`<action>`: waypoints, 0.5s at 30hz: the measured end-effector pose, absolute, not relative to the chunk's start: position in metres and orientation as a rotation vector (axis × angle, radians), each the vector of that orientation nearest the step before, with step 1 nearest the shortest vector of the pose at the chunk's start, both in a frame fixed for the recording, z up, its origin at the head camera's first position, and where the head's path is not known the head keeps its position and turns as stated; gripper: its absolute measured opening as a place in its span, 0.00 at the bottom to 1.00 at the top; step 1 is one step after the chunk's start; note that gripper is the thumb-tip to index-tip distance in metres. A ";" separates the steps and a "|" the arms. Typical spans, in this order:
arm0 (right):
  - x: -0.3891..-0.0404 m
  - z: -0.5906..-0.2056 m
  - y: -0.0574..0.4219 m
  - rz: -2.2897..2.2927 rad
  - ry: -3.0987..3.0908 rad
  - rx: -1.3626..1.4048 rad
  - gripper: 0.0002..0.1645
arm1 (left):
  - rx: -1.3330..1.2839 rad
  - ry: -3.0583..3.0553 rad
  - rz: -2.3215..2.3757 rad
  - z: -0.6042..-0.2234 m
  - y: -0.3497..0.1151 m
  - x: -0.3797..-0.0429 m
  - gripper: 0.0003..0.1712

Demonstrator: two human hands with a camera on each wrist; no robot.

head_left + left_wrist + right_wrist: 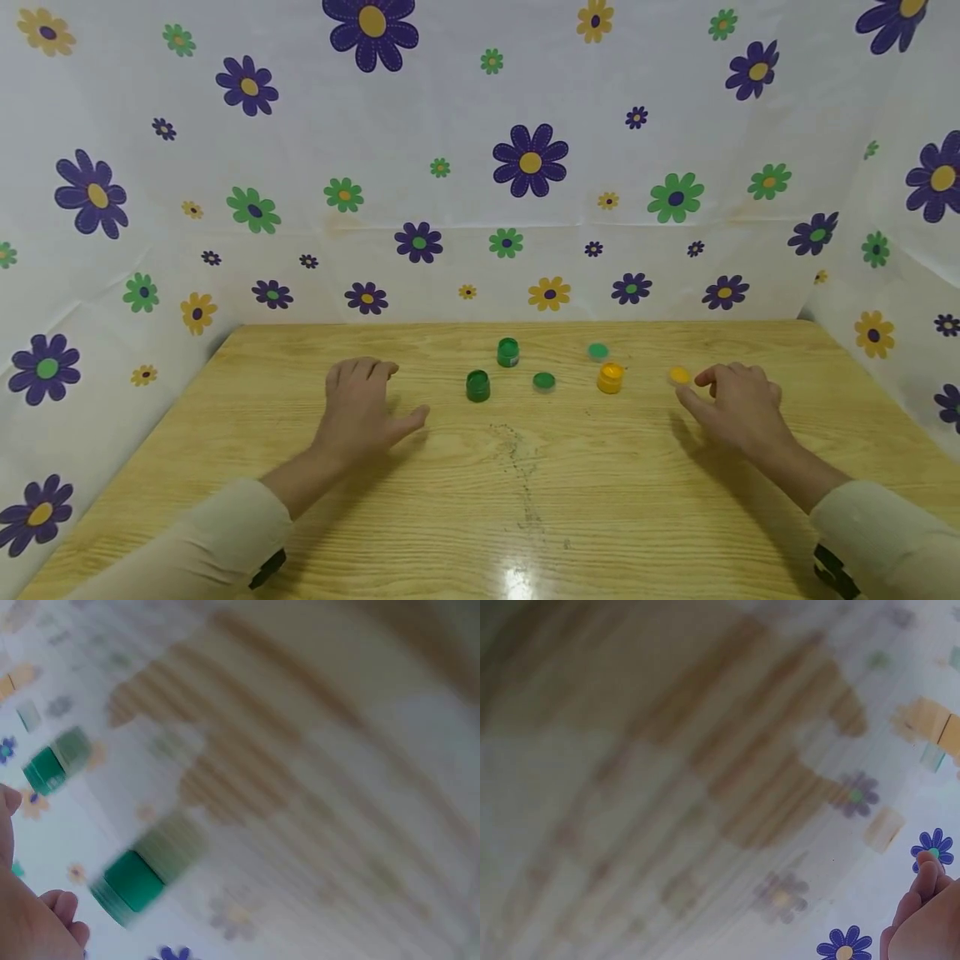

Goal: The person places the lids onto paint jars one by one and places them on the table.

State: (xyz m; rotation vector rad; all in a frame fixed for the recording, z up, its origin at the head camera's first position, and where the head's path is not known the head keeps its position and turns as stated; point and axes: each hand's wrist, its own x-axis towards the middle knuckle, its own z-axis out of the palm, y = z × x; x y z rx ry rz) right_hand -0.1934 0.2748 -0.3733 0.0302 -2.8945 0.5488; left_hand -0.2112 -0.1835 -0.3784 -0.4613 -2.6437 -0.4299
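Note:
My left hand [362,408] is over the left side of the table, thumb spread from the fingers, holding nothing. To its right stands an open dark green paint jar [477,387], also seen as a green jar [127,886] in the left wrist view. Another open green jar [507,352] is slightly farther back. My right hand [738,406] has bent fingers and its thumb near a yellow lid [679,375]; the right wrist view shows a gap between hand and lid [885,829]. An open yellow paint jar [611,378] is left of that lid.
A dark green lid [543,382] lies between the green and yellow jars. Behind the yellow jar is a lighter green lid [597,352]. The glossy wooden table [420,517] has dark smudges at its middle. A flower-printed white sheet [450,108] encloses the back and sides.

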 end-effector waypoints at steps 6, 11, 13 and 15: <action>-0.194 -0.374 0.275 0.559 -2.900 0.032 0.32 | -0.628 -2.499 -0.502 -0.376 -0.147 -0.204 0.34; -0.197 -0.375 0.275 0.547 -2.906 0.040 0.31 | -0.730 -2.477 -0.574 -0.374 -0.112 -0.198 0.30; -0.198 -0.375 0.275 0.538 -2.909 0.038 0.31 | -0.765 -2.488 -0.613 -0.373 -0.096 -0.196 0.29; -0.199 -0.375 0.275 0.534 -2.913 0.031 0.31 | -0.794 -2.505 -0.632 -0.373 -0.080 -0.195 0.29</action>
